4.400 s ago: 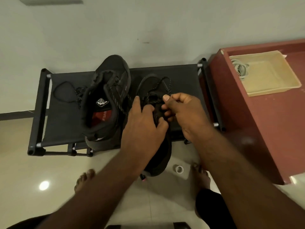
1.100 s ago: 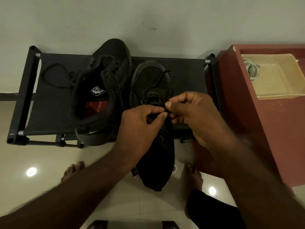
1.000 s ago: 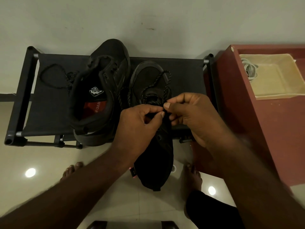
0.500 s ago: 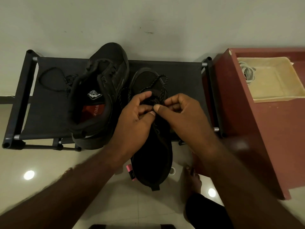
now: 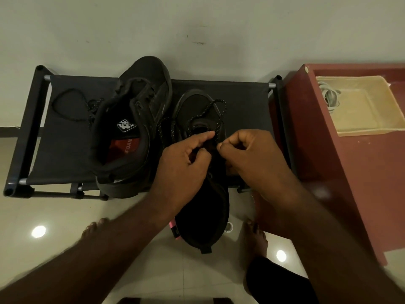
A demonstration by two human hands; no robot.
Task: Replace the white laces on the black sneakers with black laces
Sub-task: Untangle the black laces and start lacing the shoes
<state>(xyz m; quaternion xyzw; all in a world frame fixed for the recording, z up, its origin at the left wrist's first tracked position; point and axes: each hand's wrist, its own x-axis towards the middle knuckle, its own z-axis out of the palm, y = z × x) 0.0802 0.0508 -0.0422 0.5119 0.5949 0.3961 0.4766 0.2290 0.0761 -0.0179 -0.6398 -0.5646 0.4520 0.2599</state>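
Observation:
Two black sneakers lie on a black fabric shoe rack (image 5: 65,137). The left sneaker (image 5: 129,128) rests on its side and shows a red insole. The right sneaker (image 5: 202,207) points away from me, its heel hanging off the rack's front. A black speckled lace (image 5: 215,106) loops over its toe end. My left hand (image 5: 186,159) holds the shoe's upper, fingers curled at the eyelets. My right hand (image 5: 247,154) pinches the lace just right of the tongue. A loose black lace (image 5: 68,106) lies on the rack at the left.
A dark red cabinet (image 5: 359,176) stands to the right, with a beige tray (image 5: 372,119) on top that holds white laces (image 5: 331,97). My bare feet stand on the glossy tiled floor (image 5: 54,216) below the rack. The wall is right behind the rack.
Over the last second my hands have drawn slightly apart over the right sneaker's eyelets. The right hand has shifted a little right, still pinching the lace. The sneakers stay in place.

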